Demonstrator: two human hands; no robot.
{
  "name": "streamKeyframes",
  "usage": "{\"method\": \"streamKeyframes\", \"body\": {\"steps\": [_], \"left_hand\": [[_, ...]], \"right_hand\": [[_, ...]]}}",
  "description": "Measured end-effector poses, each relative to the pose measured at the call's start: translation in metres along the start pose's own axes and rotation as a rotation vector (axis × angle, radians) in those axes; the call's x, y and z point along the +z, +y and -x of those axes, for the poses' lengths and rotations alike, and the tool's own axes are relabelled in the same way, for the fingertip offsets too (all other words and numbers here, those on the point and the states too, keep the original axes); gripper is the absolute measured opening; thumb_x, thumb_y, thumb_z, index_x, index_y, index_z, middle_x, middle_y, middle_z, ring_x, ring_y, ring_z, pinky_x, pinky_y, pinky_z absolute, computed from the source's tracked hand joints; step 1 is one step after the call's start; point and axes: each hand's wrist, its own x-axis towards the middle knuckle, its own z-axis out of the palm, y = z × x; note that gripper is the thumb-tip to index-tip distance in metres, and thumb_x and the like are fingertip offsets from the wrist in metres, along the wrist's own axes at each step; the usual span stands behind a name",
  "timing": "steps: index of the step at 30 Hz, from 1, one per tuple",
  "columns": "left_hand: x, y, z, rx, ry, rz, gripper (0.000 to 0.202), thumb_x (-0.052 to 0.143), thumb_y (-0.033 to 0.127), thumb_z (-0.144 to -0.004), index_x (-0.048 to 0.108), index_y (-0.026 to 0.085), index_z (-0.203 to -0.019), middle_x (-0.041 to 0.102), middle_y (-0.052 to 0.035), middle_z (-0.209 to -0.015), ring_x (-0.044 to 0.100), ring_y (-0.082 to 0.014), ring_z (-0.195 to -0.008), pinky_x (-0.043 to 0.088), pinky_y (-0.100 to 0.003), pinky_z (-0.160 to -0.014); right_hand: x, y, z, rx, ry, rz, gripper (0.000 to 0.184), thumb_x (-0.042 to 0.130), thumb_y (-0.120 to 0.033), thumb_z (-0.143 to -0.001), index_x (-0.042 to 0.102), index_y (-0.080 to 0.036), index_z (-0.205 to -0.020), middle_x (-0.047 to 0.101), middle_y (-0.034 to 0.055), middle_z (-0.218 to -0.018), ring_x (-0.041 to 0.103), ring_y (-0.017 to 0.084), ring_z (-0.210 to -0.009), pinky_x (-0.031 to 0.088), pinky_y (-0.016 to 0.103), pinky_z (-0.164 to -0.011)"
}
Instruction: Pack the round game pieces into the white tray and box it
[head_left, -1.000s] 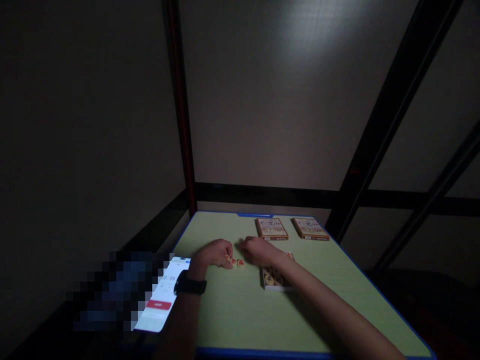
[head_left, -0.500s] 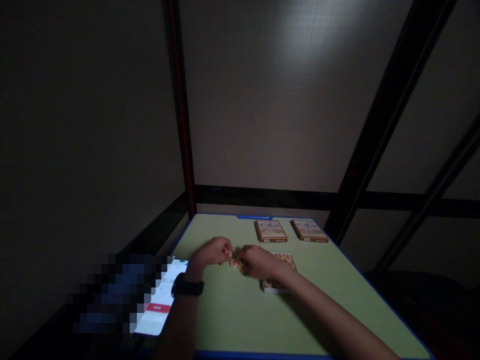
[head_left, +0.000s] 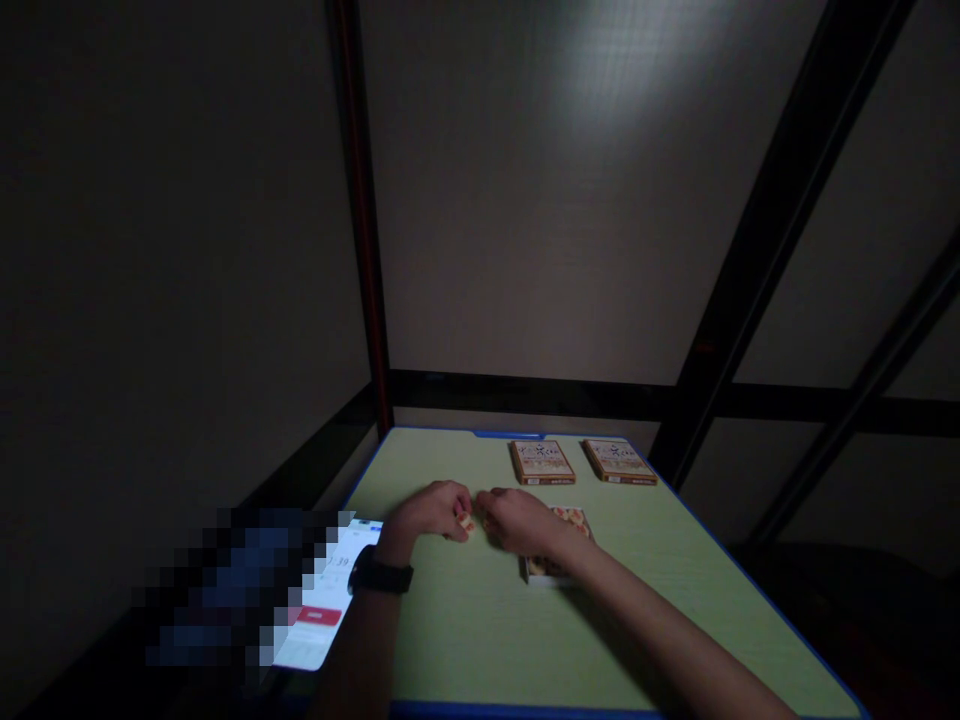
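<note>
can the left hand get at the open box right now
Probably not easily: the right hand lies between the left hand and the open box, partly covering the box in this view. The left hand also seems to hold a piece.

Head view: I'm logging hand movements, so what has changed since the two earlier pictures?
The left hand has shifted slightly right, its grip now on game pieces bunched at its fingertips. The right hand has come nearer the wearer since the first picture and mostly hides the rightmost piece; whether it holds it is unclear. The open box and two closed boxes stayed put.
</note>
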Motion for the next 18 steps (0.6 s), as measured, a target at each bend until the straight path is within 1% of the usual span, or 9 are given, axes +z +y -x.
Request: {"method": "streamKeyframes", "body": {"steps": [3,6,9,14,18], "left_hand": [[0.0028,0.0003,-0.0041,0.032,0.031,-0.062,0.03,0.073,0.012,-0.049,0.067,0.017,-0.078,0.066,0.0029,-0.073,0.059,-0.014,-0.067,0.042,-0.022,-0.059],[0.0046,0.0009,-0.0067,0.058,0.047,-0.051,0.026,0.072,0.014,-0.05,0.068,0.017,-0.076,0.067,0.0025,-0.07,0.06,-0.015,-0.067,0.042,-0.023,-0.058],[0.0048,0.0023,-0.0071,0.078,0.057,-0.025,0.025,0.073,0.017,-0.052,0.068,0.017,-0.076,0.068,0.0019,-0.072,0.061,-0.0156,-0.068,0.043,-0.023,-0.06],[0.0048,0.0047,-0.0058,0.055,0.035,-0.087,0.03,0.077,0.018,-0.05,0.07,0.017,-0.079,0.07,0.0016,-0.078,0.062,-0.0159,-0.07,0.043,-0.024,-0.062],[0.0062,0.0046,-0.006,0.05,0.03,-0.133,0.027,0.076,0.02,-0.052,0.071,0.017,-0.078,0.07,0.0011,-0.077,0.062,-0.0167,-0.07,0.042,-0.024,-0.062]], "right_hand": [[-0.0008,0.0017,0.0003,0.015,-0.003,0.008,0.028,0.053,-0.015,-0.086,0.063,-0.016,-0.112,0.073,0.0144,-0.106,0.069,0.023,-0.09,0.041,0.027,-0.067],[-0.0007,0.003,-0.0002,0.025,0.0,0.004,0.026,0.053,-0.015,-0.087,0.064,-0.018,-0.11,0.074,0.0129,-0.105,0.07,0.023,-0.09,0.04,0.027,-0.066],[-0.001,0.0035,-0.0006,0.025,0.029,-0.011,0.026,0.053,-0.015,-0.086,0.066,-0.019,-0.109,0.074,0.0111,-0.102,0.071,0.022,-0.089,0.039,0.027,-0.064],[-0.0023,0.0046,0.0002,0.028,0.008,-0.04,0.024,0.059,-0.016,-0.081,0.068,-0.019,-0.103,0.075,0.0095,-0.099,0.07,0.022,-0.09,0.038,0.026,-0.065],[-0.0058,0.0061,0.0022,0.011,0.022,-0.074,0.027,0.061,-0.014,-0.079,0.068,-0.019,-0.105,0.074,0.0087,-0.099,0.069,0.021,-0.09,0.039,0.026,-0.067]]}}
